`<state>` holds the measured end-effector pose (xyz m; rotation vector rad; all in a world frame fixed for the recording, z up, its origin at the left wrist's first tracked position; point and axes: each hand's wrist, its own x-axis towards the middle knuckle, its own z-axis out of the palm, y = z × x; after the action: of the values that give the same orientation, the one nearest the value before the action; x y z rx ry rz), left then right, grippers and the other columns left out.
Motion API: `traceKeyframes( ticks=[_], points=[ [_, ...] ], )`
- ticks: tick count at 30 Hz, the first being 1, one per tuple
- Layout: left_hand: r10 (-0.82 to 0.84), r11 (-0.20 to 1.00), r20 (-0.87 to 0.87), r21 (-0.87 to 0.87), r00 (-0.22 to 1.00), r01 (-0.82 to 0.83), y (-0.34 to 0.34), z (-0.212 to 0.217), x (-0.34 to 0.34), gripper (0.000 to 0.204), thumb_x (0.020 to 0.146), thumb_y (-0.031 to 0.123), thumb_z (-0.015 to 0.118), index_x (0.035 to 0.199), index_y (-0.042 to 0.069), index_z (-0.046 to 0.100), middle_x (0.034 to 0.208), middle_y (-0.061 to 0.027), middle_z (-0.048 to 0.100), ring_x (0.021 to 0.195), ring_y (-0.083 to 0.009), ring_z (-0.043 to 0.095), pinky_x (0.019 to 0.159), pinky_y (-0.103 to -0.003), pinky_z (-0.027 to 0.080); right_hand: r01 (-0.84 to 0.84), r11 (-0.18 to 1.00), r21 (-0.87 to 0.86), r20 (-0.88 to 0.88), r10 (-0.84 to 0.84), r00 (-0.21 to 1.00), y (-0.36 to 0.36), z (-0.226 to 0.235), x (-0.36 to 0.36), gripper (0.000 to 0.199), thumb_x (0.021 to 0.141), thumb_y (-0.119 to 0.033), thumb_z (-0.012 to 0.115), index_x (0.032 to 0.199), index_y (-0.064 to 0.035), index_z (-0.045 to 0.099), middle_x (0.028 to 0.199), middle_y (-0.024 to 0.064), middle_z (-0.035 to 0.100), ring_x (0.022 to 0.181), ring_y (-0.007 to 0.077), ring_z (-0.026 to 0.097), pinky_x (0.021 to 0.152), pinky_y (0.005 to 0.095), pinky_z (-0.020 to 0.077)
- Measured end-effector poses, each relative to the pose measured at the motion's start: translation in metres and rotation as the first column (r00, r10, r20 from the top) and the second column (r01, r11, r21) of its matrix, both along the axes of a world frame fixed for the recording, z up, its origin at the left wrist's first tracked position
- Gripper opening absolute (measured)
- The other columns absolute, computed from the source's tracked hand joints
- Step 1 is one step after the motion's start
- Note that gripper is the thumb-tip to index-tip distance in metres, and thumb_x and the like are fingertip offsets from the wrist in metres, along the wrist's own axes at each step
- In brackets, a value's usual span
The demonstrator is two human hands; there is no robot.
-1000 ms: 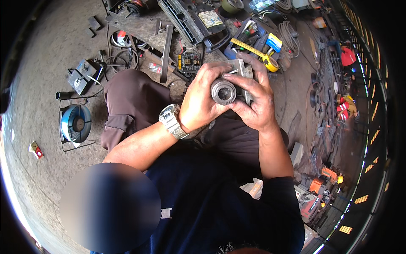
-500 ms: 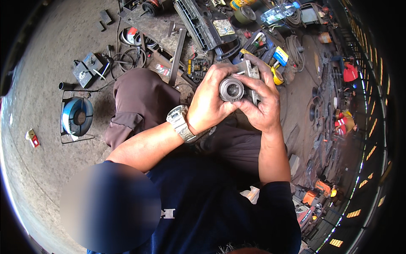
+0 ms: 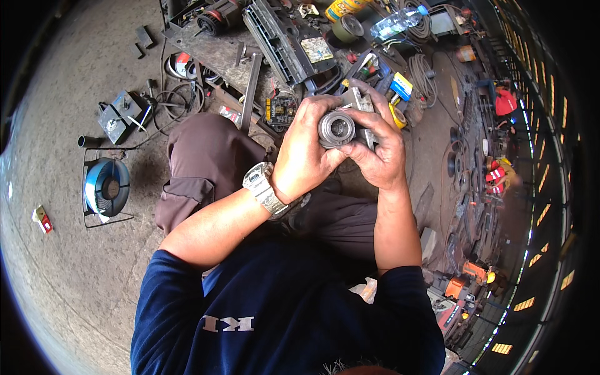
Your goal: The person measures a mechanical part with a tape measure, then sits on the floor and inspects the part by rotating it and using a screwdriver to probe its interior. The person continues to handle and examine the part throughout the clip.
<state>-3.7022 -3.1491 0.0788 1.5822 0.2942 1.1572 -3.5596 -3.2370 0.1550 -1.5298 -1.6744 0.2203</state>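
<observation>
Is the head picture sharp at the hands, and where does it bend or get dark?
Head view: the metal part between the left hand and right hand is sharp and evenly lit; straight edges bend toward the rim, the corners are black, and the bright windows at right are slightly overexposed.

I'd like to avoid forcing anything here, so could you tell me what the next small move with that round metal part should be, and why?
Probably a small turn of the round metal part with the left hand while the right hand steadies the grey piece behind it: both hands already grip the assembly, and its open face points up at the camera.
</observation>
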Motion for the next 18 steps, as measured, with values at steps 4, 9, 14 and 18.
traceKeyframes(
  ticks=[4, 9, 14, 18],
  points=[
    [0.015, 1.0, -0.012, 0.023, 1.0, -0.015, -0.0004, -0.001, 0.0037, 0.067, 0.082, 0.032, 0.086, 0.133, 0.0, 0.057, 0.129, -0.0196, 0.063, 0.119, -0.0387, 0.063, 0.103, -0.046, 0.051, 0.049, 0.998, 0.03, -0.034, -0.048, 0.998, -0.0025, -0.002, -0.0019, 0.051, 0.082, -0.035, 0.088, 0.122, -0.0055, 0.077, 0.147, 0.0287, 0.056, 0.135, 0.0392, 0.058, 0.114, 0.0474, 0.0442],
    [0.015, 1.0, -0.01, 0.01, 1.0, -0.015, 0.001, -0.0011, 0.0048, 0.064, 0.083, 0.029, 0.085, 0.133, 0.0, 0.058, 0.129, -0.0189, 0.063, 0.119, -0.0376, 0.063, 0.103, -0.046, 0.05, 0.041, 0.999, 0.029, -0.049, -0.04, 0.998, -0.0009, -0.005, 0.0005, 0.052, 0.082, -0.035, 0.089, 0.122, -0.0047, 0.077, 0.146, 0.0277, 0.057, 0.133, 0.0376, 0.061, 0.112, 0.0458, 0.0463],
    [0.014, 0.998, 0.001, 0.053, 1.0, -0.014, 0.0064, -0.0035, 0.0024, 0.061, 0.084, 0.021, 0.085, 0.133, -0.001, 0.057, 0.129, -0.0186, 0.063, 0.119, -0.0365, 0.063, 0.103, -0.046, 0.051, 0.049, 0.999, 0.014, -0.051, -0.048, 0.998, 0.0015, -0.0037, -0.003, 0.049, 0.082, -0.033, 0.089, 0.121, -0.0055, 0.078, 0.145, 0.0256, 0.059, 0.131, 0.0358, 0.062, 0.111, 0.0445, 0.0475],
    [-0.032, 0.999, -0.005, 0.039, 0.999, 0.032, 0.0087, -0.001, -0.0013, 0.063, 0.08, 0.015, 0.085, 0.133, -0.001, 0.055, 0.129, -0.0202, 0.062, 0.119, -0.0379, 0.063, 0.103, -0.046, 0.051, 0.012, 1.0, 0.027, -0.068, -0.011, 0.998, 0.0035, -0.0059, -0.0029, 0.047, 0.083, -0.032, 0.088, 0.121, -0.006, 0.078, 0.146, 0.025, 0.059, 0.13, 0.0356, 0.062, 0.109, 0.0443, 0.0482]
  ],
)
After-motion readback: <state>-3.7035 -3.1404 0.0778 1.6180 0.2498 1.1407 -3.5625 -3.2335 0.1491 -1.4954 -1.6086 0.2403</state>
